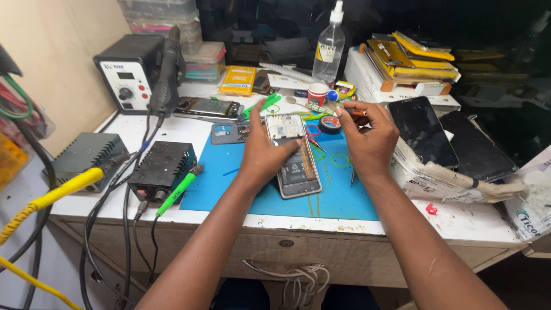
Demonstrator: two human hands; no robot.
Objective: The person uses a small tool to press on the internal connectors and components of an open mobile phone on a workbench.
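An opened phone (298, 166), back cover off with its battery and board exposed, lies on a blue work mat (229, 183). My left hand (265, 152) grips the phone's left side, thumb laid across its middle. My right hand (370, 136) hovers just right of the phone's top, fingers pinched together. A thin metal tweezers tip (352, 177) sticks down below that hand, and a small orange-tipped piece (358, 113) shows at the fingertips. Green rubber rings (340, 160) lie on the mat between the hands.
A hot-air station (129, 72), black power box (162, 166), grey box (86, 154) and green-handled soldering iron (179, 192) crowd the left. At the back stand a clear bottle (329, 49), a tape roll (330, 124) and another phone (209, 107). Dark screens (422, 132) lie at the right.
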